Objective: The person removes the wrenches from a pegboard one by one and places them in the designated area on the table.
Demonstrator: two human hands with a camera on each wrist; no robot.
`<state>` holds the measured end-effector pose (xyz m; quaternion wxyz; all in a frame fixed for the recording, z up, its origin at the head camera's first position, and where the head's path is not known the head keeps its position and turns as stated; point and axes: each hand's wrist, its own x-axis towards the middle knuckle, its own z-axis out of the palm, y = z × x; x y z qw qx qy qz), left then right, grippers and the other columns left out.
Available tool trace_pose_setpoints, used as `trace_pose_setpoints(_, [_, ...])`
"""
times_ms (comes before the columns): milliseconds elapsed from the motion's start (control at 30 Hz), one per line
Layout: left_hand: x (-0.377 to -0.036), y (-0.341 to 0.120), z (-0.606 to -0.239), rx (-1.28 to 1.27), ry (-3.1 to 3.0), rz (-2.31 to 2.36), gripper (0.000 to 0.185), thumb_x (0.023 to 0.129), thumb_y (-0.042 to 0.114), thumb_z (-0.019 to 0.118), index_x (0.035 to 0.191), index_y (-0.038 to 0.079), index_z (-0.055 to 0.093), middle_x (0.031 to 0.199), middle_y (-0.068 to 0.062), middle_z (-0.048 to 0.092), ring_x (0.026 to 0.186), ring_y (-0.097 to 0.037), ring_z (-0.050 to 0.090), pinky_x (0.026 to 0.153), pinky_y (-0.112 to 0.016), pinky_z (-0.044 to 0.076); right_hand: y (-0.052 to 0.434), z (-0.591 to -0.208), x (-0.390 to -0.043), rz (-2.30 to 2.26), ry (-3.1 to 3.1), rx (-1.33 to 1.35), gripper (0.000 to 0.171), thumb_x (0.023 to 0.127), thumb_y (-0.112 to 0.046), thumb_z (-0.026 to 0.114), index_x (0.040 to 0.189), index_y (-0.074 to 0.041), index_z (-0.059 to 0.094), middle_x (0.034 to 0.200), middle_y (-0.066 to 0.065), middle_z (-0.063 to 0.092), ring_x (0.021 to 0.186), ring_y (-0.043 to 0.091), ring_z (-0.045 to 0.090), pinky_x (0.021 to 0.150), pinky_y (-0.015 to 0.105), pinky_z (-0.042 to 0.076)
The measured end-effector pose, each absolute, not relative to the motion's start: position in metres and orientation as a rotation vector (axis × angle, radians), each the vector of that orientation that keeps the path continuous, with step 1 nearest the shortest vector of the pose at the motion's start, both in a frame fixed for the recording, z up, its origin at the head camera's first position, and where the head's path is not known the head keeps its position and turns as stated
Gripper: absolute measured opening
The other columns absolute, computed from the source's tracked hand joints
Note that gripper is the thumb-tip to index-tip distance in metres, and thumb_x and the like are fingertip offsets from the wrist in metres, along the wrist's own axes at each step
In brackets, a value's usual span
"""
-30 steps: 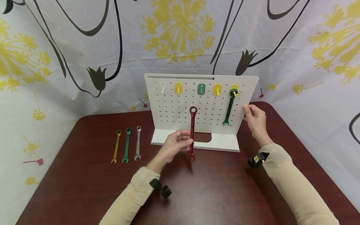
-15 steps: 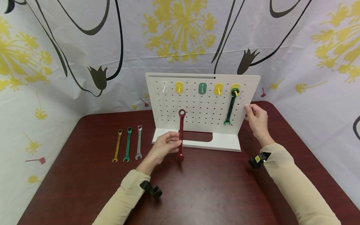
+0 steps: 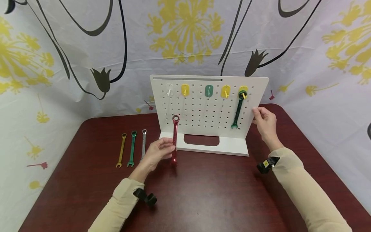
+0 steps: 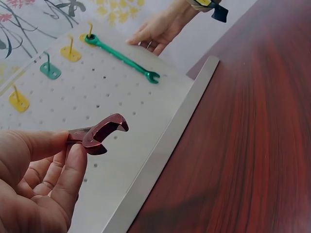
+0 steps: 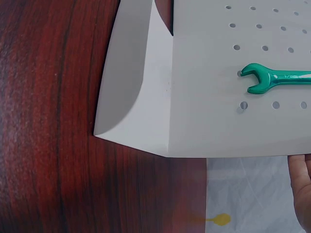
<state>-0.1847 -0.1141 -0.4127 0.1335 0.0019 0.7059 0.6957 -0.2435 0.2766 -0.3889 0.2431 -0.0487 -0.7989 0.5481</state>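
Near the worktop's middle, the left hand (image 3: 157, 151) pinches the red wrench (image 3: 175, 139) upright before the pegboard (image 3: 203, 111); the right hand (image 3: 265, 122) grips its edge. Keep the ring end uppermost.

Three slim metal spanners lie side by side on the dark reddish-brown wooden table (image 3: 220, 199), left of the board: a yellow spanner (image 3: 120, 150), a green spanner (image 3: 131, 148) and a silver spanner (image 3: 143, 143), all parallel, ring ends pointing away, the silver one partly hidden at its near end. Behind the table hangs a white fabric curtain (image 3: 72, 48) printed with yellow dandelion heads, small red flowers and black curling stems.
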Motion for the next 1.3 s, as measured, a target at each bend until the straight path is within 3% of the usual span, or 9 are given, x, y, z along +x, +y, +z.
trace_pose_setpoints(567, [-0.180,-0.165,-0.419,-0.108,2.160,1.933,0.041,0.088,0.012,0.067,0.124,-0.001,0.052,0.102,-0.005,0.062,0.083,-0.007,0.064,0.075,-0.023,0.056,0.275,-0.386,-0.240,1.487,-2.188,-0.133,0.027,0.095,-0.028,0.053,0.094,-0.003,0.063,0.084,-0.014,0.062,0.072,-0.004,0.058,0.069,0.013,0.053])
trace_pose_setpoints(733, [-0.177,-0.182,-0.418,-0.112,2.171,1.938,0.044,0.089,0.011,0.064,0.127,-0.004,0.049,0.097,0.000,0.062,0.079,-0.004,0.063,0.072,-0.019,0.055,0.276,-0.388,-0.243,1.515,-2.174,-0.129,0.022,0.095,-0.027,0.055,0.091,-0.007,0.064,0.085,-0.012,0.064,0.071,-0.003,0.058,0.068,0.012,0.053])
trace_pose_setpoints(1033, [-0.174,-0.212,-0.418,-0.154,2.150,1.985,0.045,0.092,0.010,0.061,0.129,-0.009,0.045,0.091,0.007,0.063,0.077,0.001,0.063,0.070,-0.015,0.054,0.278,-0.391,-0.246,1.505,-2.202,-0.140,0.027,0.096,-0.028,0.053,0.097,-0.003,0.063,0.091,-0.009,0.064,0.078,-0.006,0.059,0.066,0.007,0.050])
trace_pose_setpoints(1300, [-0.172,-0.240,-0.420,-0.184,2.122,2.040,0.034,0.091,0.009,0.062,0.122,-0.002,0.053,0.086,0.013,0.067,0.077,0.002,0.063,0.068,-0.015,0.053,0.274,-0.383,-0.239,1.571,-2.152,-0.108,0.018,0.096,-0.023,0.053,0.089,-0.010,0.064,0.086,-0.006,0.064,0.077,-0.006,0.060,0.065,0.007,0.050])
